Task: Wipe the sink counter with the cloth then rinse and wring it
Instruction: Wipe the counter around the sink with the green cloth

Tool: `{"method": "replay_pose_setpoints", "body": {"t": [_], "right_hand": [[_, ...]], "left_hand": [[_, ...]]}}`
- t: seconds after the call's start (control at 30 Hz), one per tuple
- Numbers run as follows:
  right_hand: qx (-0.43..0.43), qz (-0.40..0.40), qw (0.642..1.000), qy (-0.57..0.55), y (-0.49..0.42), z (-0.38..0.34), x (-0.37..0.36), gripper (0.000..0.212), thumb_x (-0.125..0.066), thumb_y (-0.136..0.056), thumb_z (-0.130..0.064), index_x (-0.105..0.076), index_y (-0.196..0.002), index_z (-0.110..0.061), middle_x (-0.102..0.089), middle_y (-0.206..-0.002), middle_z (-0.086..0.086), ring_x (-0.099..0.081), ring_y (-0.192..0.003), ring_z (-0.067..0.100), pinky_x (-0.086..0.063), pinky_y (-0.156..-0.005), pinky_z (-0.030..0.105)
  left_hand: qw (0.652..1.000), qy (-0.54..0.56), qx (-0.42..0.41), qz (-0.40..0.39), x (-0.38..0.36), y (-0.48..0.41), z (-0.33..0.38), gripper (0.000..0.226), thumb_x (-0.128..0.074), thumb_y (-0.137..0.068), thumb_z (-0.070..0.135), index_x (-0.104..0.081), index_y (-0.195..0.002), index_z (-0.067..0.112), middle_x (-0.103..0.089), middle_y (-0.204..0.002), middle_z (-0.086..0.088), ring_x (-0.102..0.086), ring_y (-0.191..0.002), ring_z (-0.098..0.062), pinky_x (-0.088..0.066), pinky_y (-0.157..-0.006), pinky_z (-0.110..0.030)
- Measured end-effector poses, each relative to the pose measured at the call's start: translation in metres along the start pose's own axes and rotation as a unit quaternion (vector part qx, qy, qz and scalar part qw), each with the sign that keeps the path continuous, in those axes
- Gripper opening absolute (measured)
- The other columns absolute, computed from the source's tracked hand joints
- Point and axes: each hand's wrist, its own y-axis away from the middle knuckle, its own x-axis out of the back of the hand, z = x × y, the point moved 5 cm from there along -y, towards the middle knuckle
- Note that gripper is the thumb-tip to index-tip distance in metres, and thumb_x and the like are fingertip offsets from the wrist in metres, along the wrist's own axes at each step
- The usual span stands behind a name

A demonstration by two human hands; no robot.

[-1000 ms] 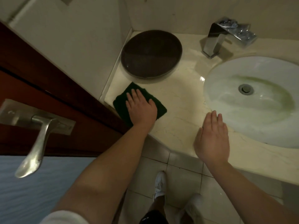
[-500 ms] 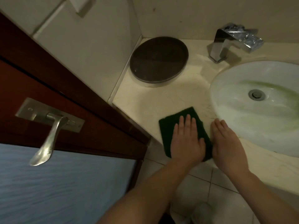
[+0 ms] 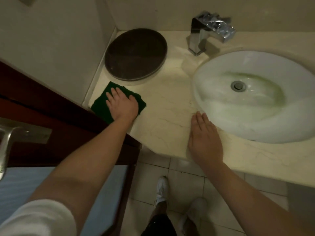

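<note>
Your left hand [image 3: 121, 105] lies flat on the dark green cloth [image 3: 99, 106], fingers straight and slightly spread, palm pressing it onto the counter [image 3: 167, 106]. Nothing is gripped; the fingers do not curl round the fabric. The cloth sits left of centre in the frame, at the counter's left end, close to its front edge and just below the round dark tray [image 3: 135, 53] in the corner by the wall. Cloth and tray look near each other, but you cannot tell whether they touch.

Your right hand [image 3: 204, 137] rests flat on the bare counter at centre right, fingers straight and held together, holding nothing. Its fingertips lie just beside the front-left rim of the white oval sink [image 3: 197, 92].

Inside the sink a greenish streak runs round the metal drain [image 3: 238, 86]. The chrome faucet [image 3: 204, 33] stands at the upper right, behind the basin.

At the left of the frame a dark red door [image 3: 42, 116] carries a metal lever handle [image 3: 5, 145]. A white sleeve [image 3: 37, 218] fills the lower left corner. Below the counter, a white shoe [image 3: 162, 189] stands on the pale floor tiles [image 3: 187, 176].
</note>
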Motion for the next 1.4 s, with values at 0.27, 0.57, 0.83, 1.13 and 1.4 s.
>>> {"method": "replay_pose_setpoints", "body": {"t": [0.27,0.57,0.83,1.13,1.4], "right_hand": [[0.058,-0.056,0.996,0.023,0.008,0.007,0.002,0.076,-0.032,-0.094,-0.052,-0.016,-0.154,-0.008,-0.013,-0.162,0.010,-0.005,-0.150,0.021,-0.002,-0.121,0.034],[0.080,-0.072,0.994,0.031,0.012,0.011,0.005,0.086,-0.035,-0.087,-0.059,-0.013,-0.154,-0.011,-0.010,-0.162,0.012,-0.003,-0.150,0.025,-0.005,-0.122,0.040],[0.058,-0.073,0.995,0.033,0.023,0.032,0.014,0.080,-0.034,-0.086,-0.064,-0.017,-0.154,-0.025,-0.011,-0.162,0.011,0.000,-0.150,0.030,-0.008,-0.120,0.046],[-0.039,-0.067,0.993,0.086,0.082,0.143,0.048,0.073,-0.032,-0.092,-0.054,-0.018,-0.154,-0.018,-0.018,-0.161,0.011,-0.008,-0.150,0.028,-0.011,-0.120,0.043],[-0.036,-0.060,0.995,0.077,0.082,0.139,0.053,0.071,-0.031,-0.091,-0.051,-0.025,-0.151,-0.014,-0.026,-0.158,0.014,-0.013,-0.149,0.030,-0.014,-0.120,0.046]], "left_hand": [[0.971,-0.031,-0.235,-0.019,-0.032,0.137,0.115,0.067,-0.022,-0.097,0.041,-0.008,-0.155,0.010,-0.007,-0.164,-0.013,-0.004,-0.151,-0.031,-0.008,-0.122,-0.049],[0.988,-0.056,-0.146,-0.001,-0.008,0.030,0.022,0.066,-0.028,-0.098,0.044,-0.012,-0.156,0.015,-0.013,-0.164,-0.010,-0.009,-0.150,-0.032,-0.012,-0.121,-0.052],[0.994,-0.027,-0.109,-0.005,-0.018,0.074,0.082,0.068,-0.023,-0.096,0.045,-0.008,-0.156,0.017,-0.008,-0.165,-0.008,-0.003,-0.151,-0.033,-0.005,-0.118,-0.061],[0.919,-0.044,-0.383,-0.078,-0.057,0.245,0.190,0.065,-0.024,-0.096,0.047,-0.016,-0.155,0.021,-0.011,-0.164,-0.007,0.001,-0.151,-0.031,-0.001,-0.121,-0.056],[0.892,-0.044,-0.445,-0.068,-0.042,0.220,0.120,0.060,-0.020,-0.097,0.037,-0.017,-0.154,0.020,-0.014,-0.164,-0.003,-0.006,-0.151,-0.026,-0.002,-0.121,-0.045]]}}
